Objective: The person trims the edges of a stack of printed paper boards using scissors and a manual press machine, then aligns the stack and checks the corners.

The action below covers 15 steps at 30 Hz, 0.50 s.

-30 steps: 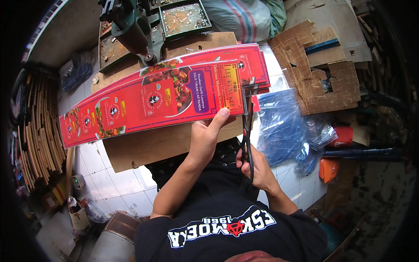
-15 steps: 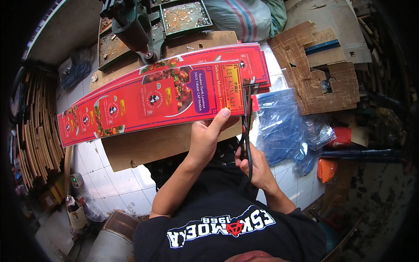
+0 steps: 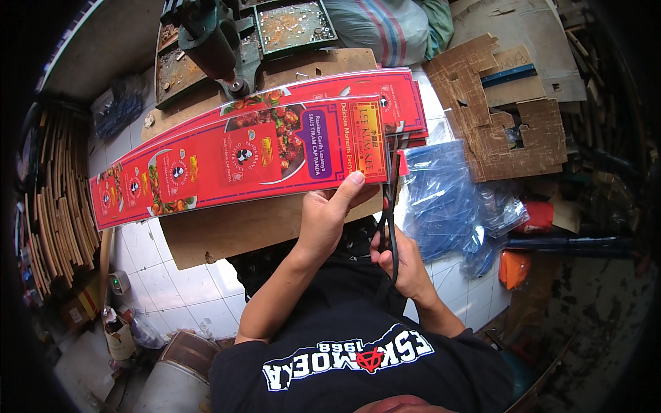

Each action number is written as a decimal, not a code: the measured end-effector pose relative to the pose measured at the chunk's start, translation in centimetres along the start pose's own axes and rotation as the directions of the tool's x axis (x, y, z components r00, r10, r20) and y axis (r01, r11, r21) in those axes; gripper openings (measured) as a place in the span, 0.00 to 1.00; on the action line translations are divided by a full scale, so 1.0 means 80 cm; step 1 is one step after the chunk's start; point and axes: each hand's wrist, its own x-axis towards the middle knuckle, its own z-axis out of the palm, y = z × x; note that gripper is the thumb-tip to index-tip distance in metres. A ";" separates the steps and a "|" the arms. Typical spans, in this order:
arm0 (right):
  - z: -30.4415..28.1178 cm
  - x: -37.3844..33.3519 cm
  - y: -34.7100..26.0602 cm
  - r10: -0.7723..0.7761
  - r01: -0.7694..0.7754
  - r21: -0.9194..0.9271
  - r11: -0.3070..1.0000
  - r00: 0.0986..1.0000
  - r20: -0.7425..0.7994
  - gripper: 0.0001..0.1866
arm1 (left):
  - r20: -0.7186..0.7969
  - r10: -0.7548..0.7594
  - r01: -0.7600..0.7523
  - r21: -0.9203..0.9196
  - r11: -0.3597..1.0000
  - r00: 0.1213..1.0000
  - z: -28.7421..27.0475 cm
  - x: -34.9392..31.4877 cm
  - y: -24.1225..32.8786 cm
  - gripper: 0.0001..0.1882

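Note:
My left hand [image 3: 329, 210] is closed on a long red printed strip [image 3: 213, 155], thumb on top near the lower right corner. The strip shows food bowls and round panda emblems, and it stretches far to the left. In my right hand [image 3: 403, 261] is a pair of black scissors [image 3: 387, 213], fingers in the handles. Its blades point away from me, along the strip's right end. Behind the held strip lie more red printed strips [image 3: 405, 103], stacked on a wooden board [image 3: 206, 241] and partly covered by it.
A dark green press machine [image 3: 210, 55] with trays of small metal parts [image 3: 292, 27] stands at the far side. Clear plastic sheets [image 3: 437, 199] lie on the white tiled floor at right, below cut brown boards [image 3: 475, 110]. Wood strips [image 3: 62, 213] are stacked at left.
The scissors' blades have shifted very slightly at the strip's right end. Both hands keep nearly the same places and grips.

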 end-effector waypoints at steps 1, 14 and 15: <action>0.000 0.000 0.000 0.005 -0.005 0.001 1.000 1.000 0.002 0.33 | 0.000 -0.001 0.001 -0.003 1.000 1.000 0.000 0.000 0.000 0.16; 0.002 -0.003 -0.002 0.055 -0.054 -0.045 0.998 0.998 0.009 0.39 | 0.015 -0.012 0.012 -0.015 1.000 1.000 0.002 -0.001 0.003 0.16; 0.002 -0.003 -0.002 0.055 -0.054 -0.042 0.998 0.998 0.006 0.39 | 0.015 -0.011 0.011 -0.015 1.000 1.000 0.003 -0.001 0.003 0.16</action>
